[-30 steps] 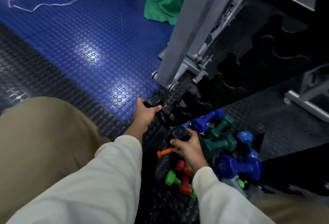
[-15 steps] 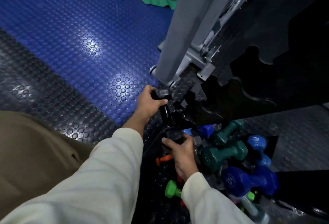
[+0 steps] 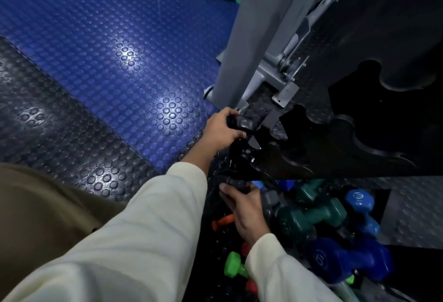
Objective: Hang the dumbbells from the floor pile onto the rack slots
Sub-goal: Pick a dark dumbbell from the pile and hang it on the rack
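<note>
The left hand [image 3: 221, 129] and right hand [image 3: 244, 208] are still grasping the two ends of the black metal dumbbell [image 3: 241, 123], which is now moving up against the black notched rack [image 3: 335, 143], getting closer to a slot.

Studded rubber floor [image 3: 107, 66], glossy; rack post [image 3: 251, 38] matt grey metal; dumbbells [image 3: 311, 217] smooth, coated.

One head-worn camera looks steeply down and forward from above the person's arms. Both sleeves rise from the bottom edge, so the hands sit near, mid-frame. The studded floor [image 3: 115, 66] fills the left and far side; the rack [image 3: 359, 138] and dumbbell pile [image 3: 318, 225] crowd the right.
</note>
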